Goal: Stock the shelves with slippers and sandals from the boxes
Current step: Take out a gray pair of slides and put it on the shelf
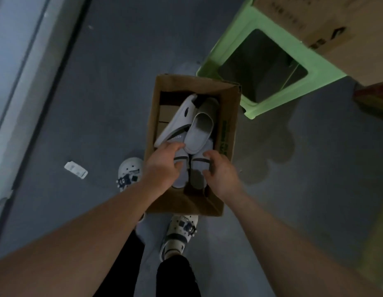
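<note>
An open brown cardboard box point(229, 133) stands on the dark floor below me, with several white slippers inside. One white slipper point(199, 133) lies on top of the pile, and another point(177, 116) leans on its side along the box's left. Two more with dark bands lie side by side beneath. My left hand point(162, 166) rests over the left banded slipper point(179, 176), fingers curled on it. My right hand point(220, 170) reaches onto the right banded slipper point(200, 163), fingers spread around its edge.
A light green plastic stool point(315, 67) stands right behind the box, with a large cardboard box point(336, 24) on it. A white tag point(75, 169) lies on the floor to the left. My feet in white clogs point(180, 234) stand beside the box. A pale shelf edge point(21, 67) runs along the left.
</note>
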`<state>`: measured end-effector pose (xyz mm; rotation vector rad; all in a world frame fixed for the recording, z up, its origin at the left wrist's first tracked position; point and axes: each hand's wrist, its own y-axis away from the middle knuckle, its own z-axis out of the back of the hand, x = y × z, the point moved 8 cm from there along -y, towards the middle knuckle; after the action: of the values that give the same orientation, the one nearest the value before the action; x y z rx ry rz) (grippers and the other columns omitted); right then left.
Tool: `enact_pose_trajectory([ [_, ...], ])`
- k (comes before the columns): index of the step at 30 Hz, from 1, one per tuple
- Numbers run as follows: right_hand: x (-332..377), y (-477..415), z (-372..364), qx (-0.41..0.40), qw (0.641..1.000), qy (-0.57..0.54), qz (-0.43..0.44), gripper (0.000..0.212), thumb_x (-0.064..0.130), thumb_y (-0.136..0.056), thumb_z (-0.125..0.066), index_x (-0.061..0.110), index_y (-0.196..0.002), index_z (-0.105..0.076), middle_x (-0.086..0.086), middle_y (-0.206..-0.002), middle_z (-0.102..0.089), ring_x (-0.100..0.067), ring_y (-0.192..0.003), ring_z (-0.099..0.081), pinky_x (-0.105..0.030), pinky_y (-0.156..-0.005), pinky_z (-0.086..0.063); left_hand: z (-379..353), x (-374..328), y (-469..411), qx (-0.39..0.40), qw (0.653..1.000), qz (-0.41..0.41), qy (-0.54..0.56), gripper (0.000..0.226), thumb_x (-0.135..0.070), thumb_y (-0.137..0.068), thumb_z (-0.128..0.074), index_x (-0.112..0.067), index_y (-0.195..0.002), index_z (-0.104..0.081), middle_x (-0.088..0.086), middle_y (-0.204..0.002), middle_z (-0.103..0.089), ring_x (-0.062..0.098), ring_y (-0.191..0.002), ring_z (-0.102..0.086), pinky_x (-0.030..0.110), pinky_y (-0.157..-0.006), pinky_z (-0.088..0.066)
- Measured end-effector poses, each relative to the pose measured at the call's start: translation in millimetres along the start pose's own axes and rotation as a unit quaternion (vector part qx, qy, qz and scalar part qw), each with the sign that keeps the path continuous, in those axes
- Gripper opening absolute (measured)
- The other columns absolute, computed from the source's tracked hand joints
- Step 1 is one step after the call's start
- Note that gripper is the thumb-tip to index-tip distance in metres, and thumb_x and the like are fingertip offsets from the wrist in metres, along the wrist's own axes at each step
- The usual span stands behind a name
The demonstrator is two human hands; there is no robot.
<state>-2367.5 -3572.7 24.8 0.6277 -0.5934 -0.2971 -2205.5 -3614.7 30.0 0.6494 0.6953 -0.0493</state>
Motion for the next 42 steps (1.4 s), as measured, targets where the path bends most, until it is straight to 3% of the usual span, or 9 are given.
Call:
enact_pose_trajectory([
  [7, -18.4, -85.9, -24.3, -0.053, 0.997, -0.013, -0.054, 0.046, 0.011, -0.092, -0.060, 0.024, -0.134, -0.047, -0.005, -0.134, -0.053, -0.024, -0.121, -0.054, -0.040, -0.100, -0.049, -25.5, 2.9, -70.3, 0.013, 0.990, -0.125, -0.067, 0.046, -0.007, -0.090, -0.061, -0.012, -0.135, -0.053, 0.007, -0.135, -0.052, 0.019, -0.121, -0.051, 0.025, -0.106, -0.038],
  [12, -25.4, -147.7, -28.7, -0.073, 0.995, 0.021, -0.070, 0.055, 0.014, -0.092, -0.060, 0.023, -0.141, -0.039, -0.009, -0.135, -0.048, -0.027, -0.123, -0.049, -0.044, -0.101, -0.046, -39.2, 2.8, -132.4, 0.043, 0.979, -0.152, -0.126, 0.055, -0.013, -0.095, -0.055, -0.015, -0.147, -0.037, 0.007, -0.155, -0.030, 0.021, -0.142, -0.028, 0.025, -0.115, -0.018],
  [20, -37.7, -223.3, -39.7, -0.099, 0.994, 0.040, -0.036, 0.047, 0.029, -0.100, -0.043, 0.022, -0.146, -0.034, -0.008, -0.148, -0.039, -0.025, -0.130, -0.044, -0.034, -0.105, -0.039, -76.1, 26.7, -201.6, 0.088, 0.955, -0.174, -0.224, 0.076, -0.009, -0.094, -0.058, -0.010, -0.154, -0.012, 0.011, -0.162, -0.010, 0.025, -0.150, -0.005, 0.030, -0.119, 0.001],
  [24, -41.7, -239.8, -57.5, -0.045, 0.992, 0.100, -0.062, 0.062, 0.030, -0.099, -0.043, 0.024, -0.154, -0.015, -0.014, -0.158, -0.022, -0.036, -0.142, -0.026, -0.043, -0.114, -0.029, -61.3, 38.1, -201.2, 0.037, 0.938, -0.204, -0.278, 0.074, -0.007, -0.088, -0.061, -0.006, -0.152, -0.024, 0.015, -0.158, -0.025, 0.032, -0.146, -0.021, 0.047, -0.114, -0.031],
  [27, -47.0, -248.5, -61.6, -0.017, 0.990, 0.108, -0.094, 0.065, 0.030, -0.099, -0.044, 0.026, -0.155, -0.010, -0.015, -0.158, -0.020, -0.039, -0.141, -0.024, -0.044, -0.112, -0.029, -63.0, 40.6, -210.0, 0.047, 0.916, -0.202, -0.345, 0.097, -0.016, -0.077, -0.076, -0.015, -0.154, -0.016, 0.012, -0.159, -0.019, 0.035, -0.136, -0.030, 0.043, -0.100, -0.045],
  [31, -53.5, -256.9, -65.9, 0.015, 0.984, 0.119, -0.129, 0.063, 0.029, -0.100, -0.044, 0.028, -0.154, -0.013, -0.013, -0.154, -0.028, -0.035, -0.138, -0.034, -0.045, -0.107, -0.037, -70.7, 40.8, -227.9, 0.077, 0.881, -0.168, -0.436, 0.117, -0.030, -0.073, -0.078, -0.027, -0.154, 0.006, 0.009, -0.161, 0.004, 0.033, -0.131, -0.025, 0.038, -0.092, -0.045],
  [34, -51.9, -252.0, -76.7, 0.038, 0.987, 0.108, -0.111, 0.061, 0.030, -0.098, -0.048, 0.026, -0.152, -0.020, -0.011, -0.152, -0.032, -0.033, -0.136, -0.038, -0.044, -0.105, -0.041, -71.5, 40.1, -230.5, 0.065, 0.878, -0.175, -0.442, 0.111, -0.035, -0.076, -0.076, -0.025, -0.154, 0.003, 0.012, -0.161, -0.001, 0.034, -0.132, -0.028, 0.041, -0.091, -0.045],
  [38, -46.7, -226.8, -83.9, 0.048, 0.990, 0.099, -0.087, 0.087, 0.028, -0.084, -0.071, 0.022, -0.152, -0.019, -0.013, -0.152, -0.029, -0.033, -0.135, -0.036, -0.042, -0.104, -0.042, -62.9, 49.8, -221.1, 0.082, 0.889, -0.141, -0.429, 0.105, -0.038, -0.080, -0.071, -0.019, -0.155, 0.001, 0.011, -0.159, -0.006, 0.035, -0.130, -0.034, 0.041, -0.093, -0.046],
  [42, -42.5, -199.5, -83.8, 0.063, 0.990, 0.088, -0.091, 0.099, 0.045, -0.074, -0.080, 0.016, -0.150, -0.024, -0.009, -0.152, -0.030, -0.029, -0.137, -0.031, -0.038, -0.110, -0.030, -48.9, 68.2, -205.0, 0.102, 0.910, -0.068, -0.396, 0.111, -0.039, -0.072, -0.080, -0.008, -0.151, -0.008, 0.017, -0.146, -0.023, 0.033, -0.115, -0.052, 0.039, -0.081, -0.052],
])
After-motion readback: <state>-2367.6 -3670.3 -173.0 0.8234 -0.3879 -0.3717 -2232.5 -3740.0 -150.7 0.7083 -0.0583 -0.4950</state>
